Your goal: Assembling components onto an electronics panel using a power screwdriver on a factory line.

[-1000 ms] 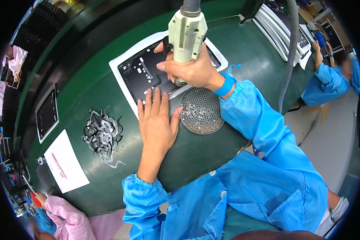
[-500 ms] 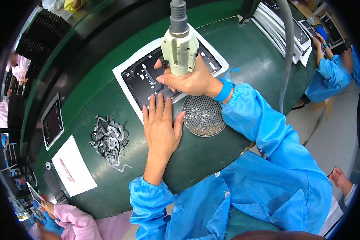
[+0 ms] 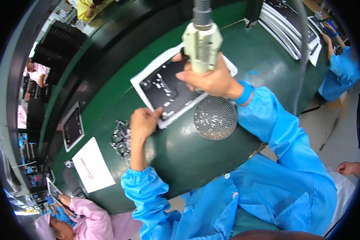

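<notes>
A pale cream power screwdriver [image 3: 203,46] stands upright in my right hand [image 3: 217,82], its grey cable running up out of view. My fingers wrap its lower body, and the tip is over the near right part of a black panel [image 3: 174,100]. The panel has small white marks and lies in a white backing [image 3: 138,83]. At the panel's near left corner is my left hand [image 3: 143,125], thumb on the edge and fingers curled. Close to the right wrist sits a round perforated plate [image 3: 216,120] holding small shiny screws.
Left of my left hand lies a heap of grey and black strips [image 3: 121,138]. Further left are a white paper [image 3: 93,166] and another framed panel [image 3: 73,127]. Stacked white-edged panels [image 3: 282,36] stand at the far right. Co-workers sit at both sides.
My left hand has gone from lying flat with fingers stretched to curling at the panel's near left corner. The screwdriver stays in my right hand. The whole view has shifted.
</notes>
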Demonstrator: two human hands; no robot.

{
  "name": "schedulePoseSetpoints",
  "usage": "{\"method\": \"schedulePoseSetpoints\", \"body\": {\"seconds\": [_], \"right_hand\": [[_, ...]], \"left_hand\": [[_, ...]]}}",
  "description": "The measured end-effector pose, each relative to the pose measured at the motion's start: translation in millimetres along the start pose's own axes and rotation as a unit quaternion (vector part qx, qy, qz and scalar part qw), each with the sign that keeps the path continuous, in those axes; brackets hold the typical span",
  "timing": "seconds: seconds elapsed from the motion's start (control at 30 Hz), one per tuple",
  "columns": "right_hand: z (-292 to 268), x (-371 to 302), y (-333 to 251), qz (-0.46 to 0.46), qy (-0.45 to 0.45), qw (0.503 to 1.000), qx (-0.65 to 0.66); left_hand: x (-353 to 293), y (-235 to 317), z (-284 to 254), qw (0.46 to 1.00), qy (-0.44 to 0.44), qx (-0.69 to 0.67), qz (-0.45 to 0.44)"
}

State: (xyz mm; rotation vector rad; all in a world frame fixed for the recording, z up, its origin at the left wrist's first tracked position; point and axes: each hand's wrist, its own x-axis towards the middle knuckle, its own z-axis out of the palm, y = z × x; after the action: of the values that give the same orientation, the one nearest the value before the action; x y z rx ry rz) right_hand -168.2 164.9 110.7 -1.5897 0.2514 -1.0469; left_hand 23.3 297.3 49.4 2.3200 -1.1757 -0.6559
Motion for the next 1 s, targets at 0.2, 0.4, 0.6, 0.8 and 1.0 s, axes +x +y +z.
{"method": "schedulePoseSetpoints", "body": {"seconds": [0.2, 0.4, 0.6, 0.8, 1.0], "right_hand": [[-48, -26, -33, 0.078, -0.028, 0.997, -0.01], [-64, -44, -31, -0.015, 0.015, 0.998, -0.056], [-73, -48, -34, -0.021, -0.001, 0.999, -0.038], [-57, -55, -25, -0.024, -0.111, 0.992, 0.05], [-61, -66, -26, -0.06, -0.264, 0.939, 0.211]], "left_hand": [[3, 21, 6, 0.805, 0.13, -0.569, 0.101], [71, 41, -68, 0.811, 0.186, -0.531, 0.159], [149, 20, -97, 0.912, 0.28, -0.272, 0.125], [114, 185, -12, 0.94, 0.084, -0.263, 0.198], [109, 335, 79, 0.931, -0.15, -0.232, 0.239]]}}
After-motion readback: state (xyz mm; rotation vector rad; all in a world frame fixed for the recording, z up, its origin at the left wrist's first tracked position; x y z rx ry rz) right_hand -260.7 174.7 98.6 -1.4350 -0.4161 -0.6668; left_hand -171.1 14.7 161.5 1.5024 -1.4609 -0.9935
